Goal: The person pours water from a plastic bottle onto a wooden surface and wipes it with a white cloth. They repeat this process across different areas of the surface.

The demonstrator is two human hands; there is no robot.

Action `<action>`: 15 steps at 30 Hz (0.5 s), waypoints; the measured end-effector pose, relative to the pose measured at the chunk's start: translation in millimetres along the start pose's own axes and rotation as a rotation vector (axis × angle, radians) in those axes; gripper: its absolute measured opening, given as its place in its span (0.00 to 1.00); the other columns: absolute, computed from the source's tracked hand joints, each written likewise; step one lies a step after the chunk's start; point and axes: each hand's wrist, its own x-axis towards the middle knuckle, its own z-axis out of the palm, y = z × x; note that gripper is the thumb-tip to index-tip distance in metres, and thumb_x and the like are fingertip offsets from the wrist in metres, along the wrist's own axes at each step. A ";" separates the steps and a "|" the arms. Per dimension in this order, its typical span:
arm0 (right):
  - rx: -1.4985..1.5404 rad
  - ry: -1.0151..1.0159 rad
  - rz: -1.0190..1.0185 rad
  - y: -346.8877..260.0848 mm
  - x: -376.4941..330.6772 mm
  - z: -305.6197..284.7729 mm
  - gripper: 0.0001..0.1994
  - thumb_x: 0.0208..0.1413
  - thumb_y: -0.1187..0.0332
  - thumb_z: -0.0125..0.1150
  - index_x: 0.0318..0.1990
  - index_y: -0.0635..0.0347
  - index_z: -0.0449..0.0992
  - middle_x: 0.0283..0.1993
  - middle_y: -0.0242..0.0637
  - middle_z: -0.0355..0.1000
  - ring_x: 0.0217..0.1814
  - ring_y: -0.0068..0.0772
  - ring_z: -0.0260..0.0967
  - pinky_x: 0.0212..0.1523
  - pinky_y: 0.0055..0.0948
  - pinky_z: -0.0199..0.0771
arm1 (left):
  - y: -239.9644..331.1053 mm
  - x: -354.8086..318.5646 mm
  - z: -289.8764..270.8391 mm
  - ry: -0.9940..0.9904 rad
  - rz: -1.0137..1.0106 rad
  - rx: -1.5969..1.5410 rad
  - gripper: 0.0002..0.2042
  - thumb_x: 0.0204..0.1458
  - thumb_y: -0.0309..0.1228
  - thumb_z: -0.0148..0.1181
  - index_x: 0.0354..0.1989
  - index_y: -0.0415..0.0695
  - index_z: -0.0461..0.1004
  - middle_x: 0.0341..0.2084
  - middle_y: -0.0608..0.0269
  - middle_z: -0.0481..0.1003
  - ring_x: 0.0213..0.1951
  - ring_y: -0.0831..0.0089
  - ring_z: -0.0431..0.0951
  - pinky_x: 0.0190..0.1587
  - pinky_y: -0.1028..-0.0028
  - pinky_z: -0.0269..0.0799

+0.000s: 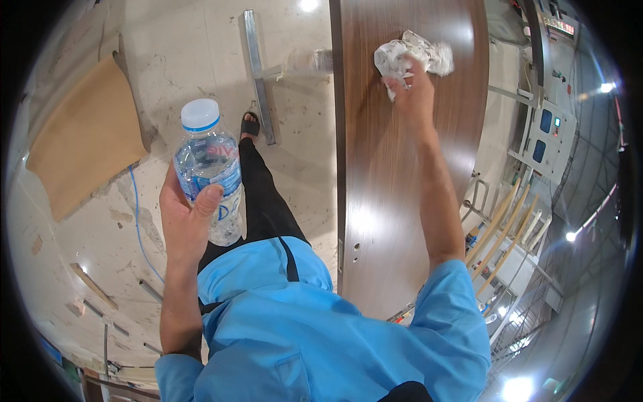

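Observation:
A clear plastic bottle (228,221) with a white cap and a blue label stands upright in my left hand (184,214), its thumb across the front and the other fingers hidden behind it. My right arm reaches out over a dark brown wood-grain door panel (382,221). Against the panel's far part, my right hand (414,87) grips a crumpled white cloth (432,57) with small dark marks. The cloth's edges are slightly blurred. Two small holes show in the panel near its closer end.
A tan sheet (90,137) lies on the pale, stained floor at left, with a thin blue hose (138,214) beside it. A metal bar (258,80) extends left of the panel. To the right are a control box (544,141) and several wooden strips (499,228).

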 end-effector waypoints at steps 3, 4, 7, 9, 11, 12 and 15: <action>-0.119 -0.247 -0.385 -13.5 -23.9 9.9 0.14 0.58 0.74 0.70 0.51 0.61 0.78 0.43 0.42 0.79 0.39 0.35 0.79 0.41 0.31 0.78 | -5.1 1.6 -0.6 -0.020 -0.040 0.045 0.37 0.53 0.48 0.75 0.63 0.34 0.68 0.51 0.54 0.79 0.54 0.69 0.79 0.59 0.69 0.72; -0.096 -0.263 -0.353 -17.0 -24.0 13.9 0.14 0.58 0.75 0.69 0.51 0.61 0.79 0.43 0.41 0.79 0.39 0.35 0.78 0.40 0.31 0.78 | -7.1 1.7 -0.3 -0.016 -0.045 0.062 0.38 0.53 0.48 0.75 0.64 0.34 0.67 0.51 0.54 0.79 0.54 0.69 0.79 0.59 0.69 0.72; 0.068 -0.238 -0.413 -24.4 -10.1 23.5 0.12 0.58 0.77 0.68 0.49 0.61 0.79 0.43 0.41 0.77 0.36 0.35 0.77 0.37 0.31 0.76 | -10.4 -0.1 2.1 -0.014 -0.042 0.082 0.38 0.54 0.48 0.75 0.64 0.34 0.66 0.52 0.54 0.79 0.54 0.68 0.79 0.60 0.68 0.73; -0.015 -0.202 -0.275 -25.5 -5.9 23.4 0.11 0.57 0.75 0.67 0.48 0.59 0.79 0.44 0.42 0.77 0.39 0.43 0.78 0.40 0.38 0.76 | -10.6 -2.4 3.1 -0.009 -0.039 0.069 0.38 0.54 0.47 0.75 0.65 0.34 0.66 0.52 0.53 0.78 0.54 0.67 0.79 0.60 0.67 0.73; -0.019 -0.160 -0.233 -25.4 -8.7 21.5 0.12 0.57 0.73 0.68 0.49 0.57 0.78 0.45 0.42 0.77 0.42 0.48 0.78 0.41 0.42 0.77 | -9.6 -4.8 4.1 -0.015 -0.051 0.025 0.37 0.55 0.46 0.74 0.65 0.34 0.66 0.52 0.53 0.78 0.54 0.67 0.79 0.61 0.67 0.73; -0.031 -0.222 -0.295 -25.9 -11.7 20.3 0.12 0.57 0.73 0.67 0.49 0.57 0.78 0.45 0.41 0.77 0.42 0.49 0.78 0.41 0.42 0.77 | -9.2 -5.4 4.7 -0.013 -0.046 0.056 0.37 0.55 0.46 0.74 0.64 0.34 0.66 0.52 0.53 0.78 0.54 0.67 0.79 0.61 0.67 0.73; -0.047 -0.369 -0.411 -26.9 -21.1 21.2 0.10 0.57 0.74 0.66 0.46 0.56 0.77 0.44 0.39 0.76 0.42 0.52 0.77 0.40 0.44 0.77 | -10.5 -4.3 8.8 -0.007 -0.040 0.084 0.36 0.56 0.45 0.74 0.64 0.33 0.66 0.53 0.53 0.78 0.54 0.66 0.79 0.61 0.67 0.73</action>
